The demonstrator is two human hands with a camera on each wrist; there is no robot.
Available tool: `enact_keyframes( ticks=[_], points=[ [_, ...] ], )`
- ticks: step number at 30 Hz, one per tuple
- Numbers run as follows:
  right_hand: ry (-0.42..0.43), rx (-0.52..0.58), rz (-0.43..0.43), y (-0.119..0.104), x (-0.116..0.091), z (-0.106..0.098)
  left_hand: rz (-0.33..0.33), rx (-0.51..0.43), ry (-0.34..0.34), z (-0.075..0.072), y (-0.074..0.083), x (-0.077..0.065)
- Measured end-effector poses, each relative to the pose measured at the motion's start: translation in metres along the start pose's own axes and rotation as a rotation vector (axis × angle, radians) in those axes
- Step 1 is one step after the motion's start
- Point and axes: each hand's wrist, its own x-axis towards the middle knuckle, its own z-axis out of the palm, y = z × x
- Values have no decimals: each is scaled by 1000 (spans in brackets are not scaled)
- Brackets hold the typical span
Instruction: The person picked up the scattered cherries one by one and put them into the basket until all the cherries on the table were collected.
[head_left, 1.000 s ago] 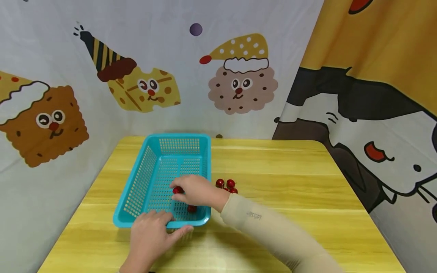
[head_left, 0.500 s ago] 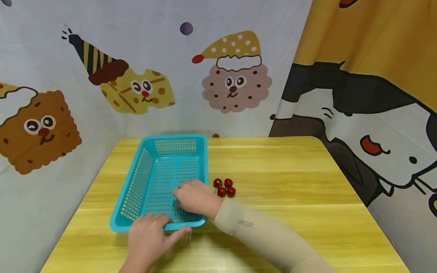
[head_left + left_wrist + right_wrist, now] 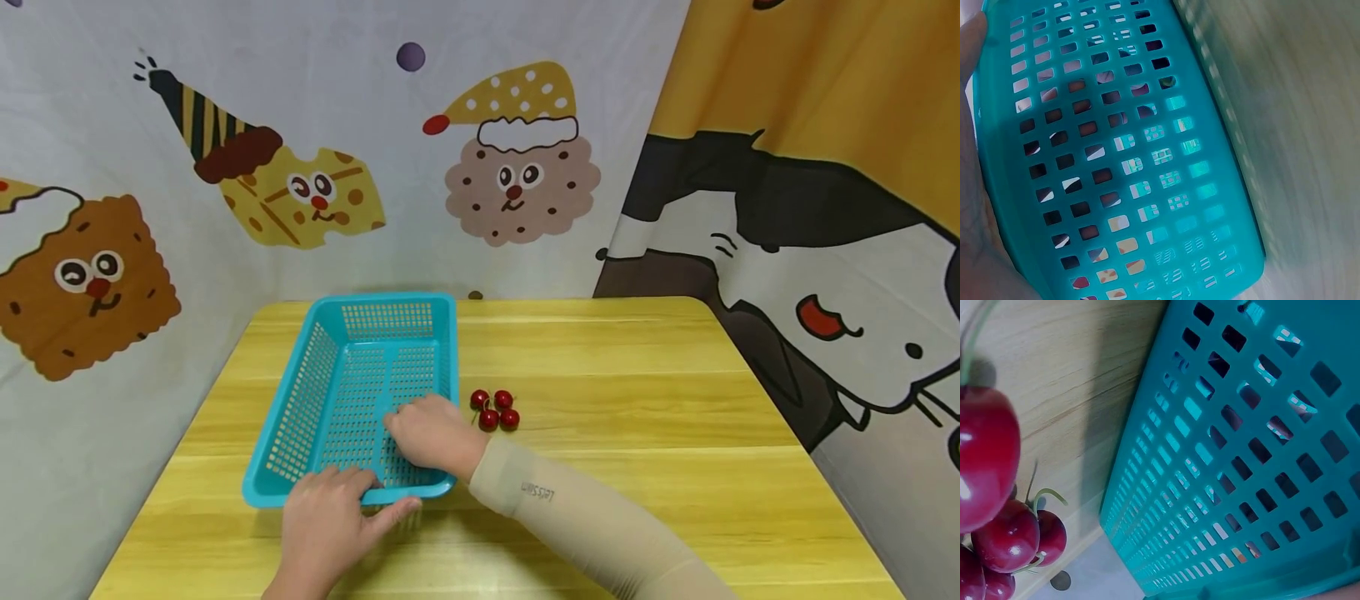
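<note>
My left hand point(image 3: 327, 521) grips the near rim of a turquoise plastic basket point(image 3: 262, 450), fingers over the inside and thumb along the outside. In the left wrist view, part of that hand point(image 3: 979, 231) lies along the rim beside the perforated wall point(image 3: 1110, 150). My right hand point(image 3: 433, 433) reaches down inside the basket's near right corner, knuckles up and fingers bent downward. I cannot tell what is under its hidden fingertips. Just outside the basket's right wall, several dark red cherries point(image 3: 489, 419) with green stems sit in a cluster; the right wrist view shows these cherries point(image 3: 1007, 537) close up.
The basket stands on a yellow wood-grain table point(image 3: 622, 433), toward its left side. A curtain point(image 3: 420, 267) printed with cartoon food hangs right behind the table's back edge. The right forearm, in a beige sleeve point(image 3: 570, 517), crosses over the front of the table.
A second ago, two cherries showed in the basket, one between my right thumb and fingers. That hand has since lowered toward the near corner, and those cherries are hidden. My left hand keeps its grip.
</note>
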Motion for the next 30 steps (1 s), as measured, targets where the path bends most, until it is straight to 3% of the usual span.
enact_keyframes(
  ticks=[9,19,24,30],
  points=[
    [-4,-10,-2,0,-1,-1,-6,5,-11,0,0,0],
    [68,26,-28,1,-5,-4,-5,11,-26,-1,0,1],
    [199,117,-55,4,-7,-9,6,14,-14,-1,-1,2],
    [405,373,-97,17,-14,-10,-2,5,-7,0,0,0]
  ],
)
